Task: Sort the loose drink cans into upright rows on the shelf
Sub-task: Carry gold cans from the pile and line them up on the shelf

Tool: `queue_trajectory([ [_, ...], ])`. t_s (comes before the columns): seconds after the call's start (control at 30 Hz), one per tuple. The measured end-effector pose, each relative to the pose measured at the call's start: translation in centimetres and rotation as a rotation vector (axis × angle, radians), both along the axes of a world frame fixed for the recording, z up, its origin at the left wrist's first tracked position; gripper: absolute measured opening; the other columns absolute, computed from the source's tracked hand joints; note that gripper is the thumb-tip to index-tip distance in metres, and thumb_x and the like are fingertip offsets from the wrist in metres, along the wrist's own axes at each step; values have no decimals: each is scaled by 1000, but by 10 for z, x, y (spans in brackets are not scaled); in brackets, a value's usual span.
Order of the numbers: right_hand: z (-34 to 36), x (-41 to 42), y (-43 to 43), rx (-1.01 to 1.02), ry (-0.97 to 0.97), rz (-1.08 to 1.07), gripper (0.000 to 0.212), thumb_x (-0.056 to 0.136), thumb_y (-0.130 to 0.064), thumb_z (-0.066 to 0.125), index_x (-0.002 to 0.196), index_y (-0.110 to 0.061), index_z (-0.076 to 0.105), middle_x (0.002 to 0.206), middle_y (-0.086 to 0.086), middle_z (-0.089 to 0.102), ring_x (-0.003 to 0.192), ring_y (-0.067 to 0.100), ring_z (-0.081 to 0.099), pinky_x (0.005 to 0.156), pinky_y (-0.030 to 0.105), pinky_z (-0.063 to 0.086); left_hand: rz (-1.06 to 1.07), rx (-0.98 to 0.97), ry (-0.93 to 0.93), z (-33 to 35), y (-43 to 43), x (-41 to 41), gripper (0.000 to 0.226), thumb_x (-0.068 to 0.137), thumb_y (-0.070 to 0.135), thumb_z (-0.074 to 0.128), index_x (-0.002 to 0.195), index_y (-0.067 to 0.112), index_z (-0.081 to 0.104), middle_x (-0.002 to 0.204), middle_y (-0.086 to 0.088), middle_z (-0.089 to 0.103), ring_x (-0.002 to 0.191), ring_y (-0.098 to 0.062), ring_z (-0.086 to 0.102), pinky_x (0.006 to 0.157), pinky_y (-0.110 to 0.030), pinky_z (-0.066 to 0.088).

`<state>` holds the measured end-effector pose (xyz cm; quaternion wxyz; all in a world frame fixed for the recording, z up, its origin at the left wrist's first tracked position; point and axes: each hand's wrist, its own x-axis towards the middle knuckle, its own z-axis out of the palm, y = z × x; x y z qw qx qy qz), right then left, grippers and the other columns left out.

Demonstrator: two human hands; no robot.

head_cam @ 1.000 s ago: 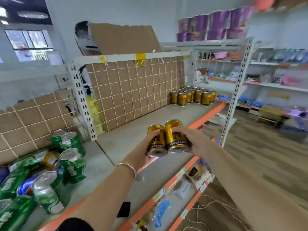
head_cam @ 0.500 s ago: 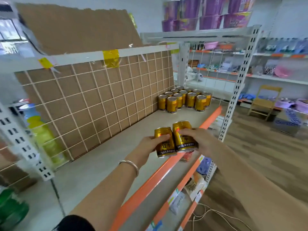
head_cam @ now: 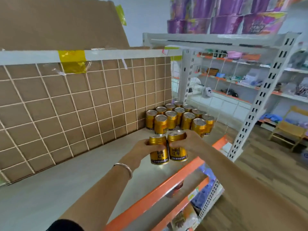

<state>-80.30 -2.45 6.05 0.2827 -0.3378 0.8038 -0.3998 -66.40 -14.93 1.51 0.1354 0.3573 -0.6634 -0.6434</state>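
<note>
Two gold drink cans stand side by side and upright, just above the grey shelf. My left hand grips the left gold can from its left side. My right hand grips the right gold can, fingers over its top and side. Just beyond them, at the shelf's far end, several gold cans stand upright in rows against the brown grid back panel.
An orange strip edges the shelf front, with lower shelves of packets beneath. A white perforated post stands at the right end. Purple packs sit on top, and a wooden chair stands on the floor at right.
Both hands carried the two gold cans rightward along the shelf toward the upright rows. The pile of loose green cans at left has left the view.
</note>
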Motion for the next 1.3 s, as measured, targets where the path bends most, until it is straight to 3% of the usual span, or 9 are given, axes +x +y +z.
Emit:
queue_trajectory([
  [0.17,9,-58,-25,101,267,123,62,65,-29,84,116,-14,51,109,0,59,99,18,57,79,31,49,37,18,74,-4,-13,-53,48,65,15,82,110,22,65,113,0,68,111,-20,59,103,-38,41],
  [0.3,14,-85,-36,152,396,237,44,71,-24,80,102,-16,50,101,1,59,97,20,58,76,31,47,125,38,30,-16,-20,-88,59,61,8,85,114,19,61,117,-3,66,110,-20,58,102,-38,41],
  [0.4,9,-102,-46,201,500,316,45,73,-23,77,111,-15,53,103,4,58,106,24,57,76,30,42,157,-20,13,-23,-22,-105,61,63,4,83,117,18,59,111,0,65,109,-19,57,96,-33,42],
  [0.47,4,-112,-54,242,621,337,51,75,-27,75,119,-13,53,120,7,55,119,26,49,89,35,43,190,-59,-2,-28,-22,-112,67,61,4,84,121,15,57,114,-1,64,114,-21,57,102,-38,42],
  [0.53,-7,-122,-64,323,746,327,69,73,-37,75,132,-19,44,137,6,40,132,28,33,107,46,32,213,-122,-6,-32,-21,-117,72,59,8,86,124,16,56,118,0,64,113,-20,57,104,-41,42],
  [0.7,-19,-148,-80,357,948,363,79,72,-55,71,139,-30,37,147,6,24,137,31,22,110,55,15,222,-312,-2,-40,-19,-128,71,64,17,84,128,18,52,118,7,61,110,-12,55,101,-30,41],
  [0.83,-14,-161,-86,431,964,424,84,76,-56,68,145,-36,26,154,7,14,141,35,15,111,59,13,212,-396,-31,-49,-23,-141,80,66,23,83,135,20,42,130,3,57,120,-15,52,107,-35,39],
  [1.07,-20,-177,-90,448,890,426,83,79,-57,63,146,-42,18,155,7,14,141,35,14,112,59,13,207,-523,-293,-67,-35,-162,108,63,46,76,145,17,13,143,-1,42,130,-26,45,107,-49,37],
  [1.3,-35,-187,-85,336,825,421,83,77,-63,61,145,-44,16,154,4,14,140,35,12,112,57,15,261,-492,-225,-82,-38,-161,120,47,68,69,144,27,11,142,5,43,130,-21,44,110,-50,34],
])
